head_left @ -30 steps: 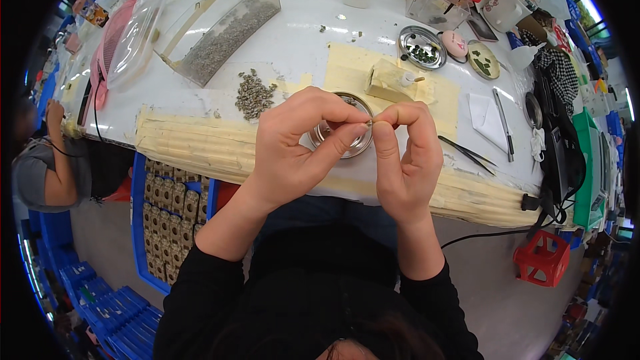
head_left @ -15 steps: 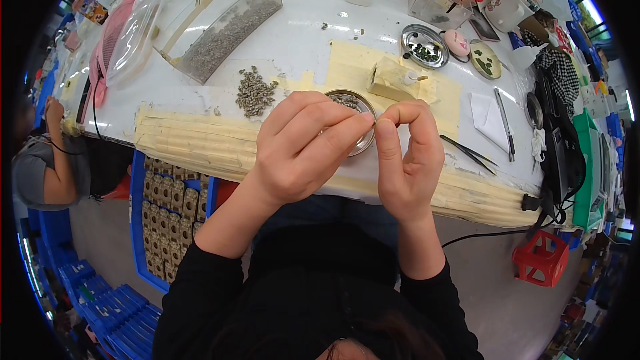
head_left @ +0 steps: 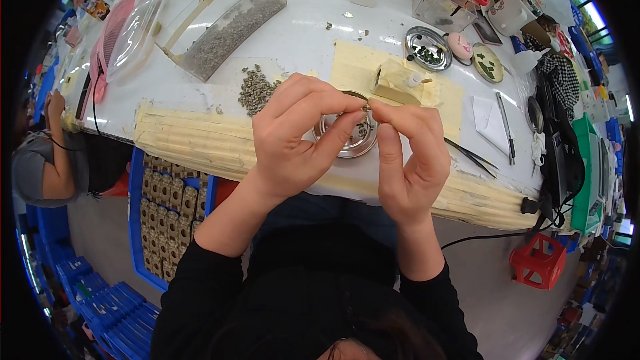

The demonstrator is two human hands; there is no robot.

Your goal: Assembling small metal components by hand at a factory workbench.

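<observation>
Over a round metal dish (head_left: 347, 149) of small metal pieces, my left hand (head_left: 293, 137) pinches a tiny metal part (head_left: 365, 108) between thumb and forefinger. What kind of part it is cannot be made out. My right hand (head_left: 415, 157) comes in from the other side, its forefinger tip at the same part. Its thumb stands apart from that forefinger, and the other fingers are curled. A heap of small grey metal parts (head_left: 255, 91) lies beyond my left hand. The dish's far side is partly hidden behind my fingers.
A clear bin (head_left: 233, 33) of tiny grey parts stands far left. Behind my right hand are a tape-covered block (head_left: 398, 83) and a tray of dark green pieces (head_left: 429, 48). Tweezers (head_left: 470, 157) lie at right. A blue crate (head_left: 138, 227) sits below the padded edge; another person (head_left: 50, 153) is at left.
My left thumb has drawn back and down, with the fingertips more parted from the right hand's. My right thumb has come away from its forefinger. More of the dish's contents shows.
</observation>
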